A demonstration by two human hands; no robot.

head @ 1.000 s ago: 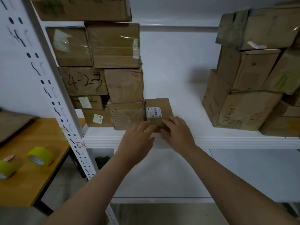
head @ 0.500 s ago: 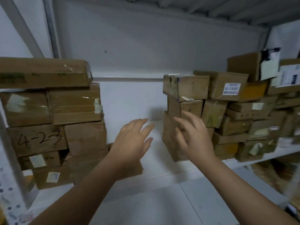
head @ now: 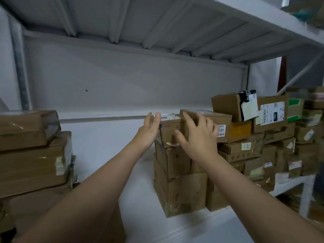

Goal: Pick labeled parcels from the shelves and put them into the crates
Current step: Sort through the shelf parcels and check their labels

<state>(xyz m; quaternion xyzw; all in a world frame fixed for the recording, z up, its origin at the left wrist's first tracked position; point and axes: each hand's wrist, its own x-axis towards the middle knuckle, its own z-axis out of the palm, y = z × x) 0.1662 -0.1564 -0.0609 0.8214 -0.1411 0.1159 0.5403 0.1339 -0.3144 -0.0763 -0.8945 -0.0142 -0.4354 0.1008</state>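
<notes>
Topping a stack of boxes (head: 180, 192) on the white shelf (head: 138, 195), a labeled parcel (head: 168, 135) sat between two hands: left hand (head: 149, 132) flat against its side, right hand (head: 198, 139) spread across its front.

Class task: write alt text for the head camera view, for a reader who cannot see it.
A person's left hand lies flat at the left side of the top box of a stack on a white shelf, while the right hand spreads over its front. More taped, labelled boxes are piled on both sides.
</notes>
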